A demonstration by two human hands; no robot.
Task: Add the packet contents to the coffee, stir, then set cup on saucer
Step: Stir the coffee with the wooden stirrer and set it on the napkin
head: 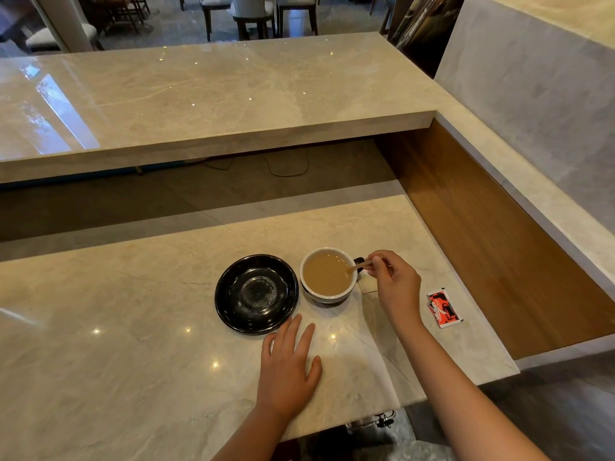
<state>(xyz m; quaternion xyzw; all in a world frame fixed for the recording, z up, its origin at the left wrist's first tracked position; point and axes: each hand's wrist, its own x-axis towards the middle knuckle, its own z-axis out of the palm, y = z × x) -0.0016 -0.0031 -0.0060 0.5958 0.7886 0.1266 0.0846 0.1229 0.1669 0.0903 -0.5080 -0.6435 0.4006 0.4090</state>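
Note:
A white-lined cup [327, 295] full of light brown coffee stands on the marble counter, its dark handle pointing right. My right hand [394, 281] pinches a thin wooden stirrer [356, 267] whose tip dips into the coffee at the cup's right side. Just left of the cup lies an empty black saucer [256, 294], almost touching it. A red, white and black packet [444, 311] lies flat on the counter to the right of my right wrist. My left hand [288, 364] rests palm down on the counter, fingers apart, just in front of the saucer.
A raised marble bar top [216, 104] runs across behind the lower counter [116, 327]. A wooden side panel [492, 247] and marble ledge close off the right. The counter's front edge is near my arms. Chairs stand in the far background.

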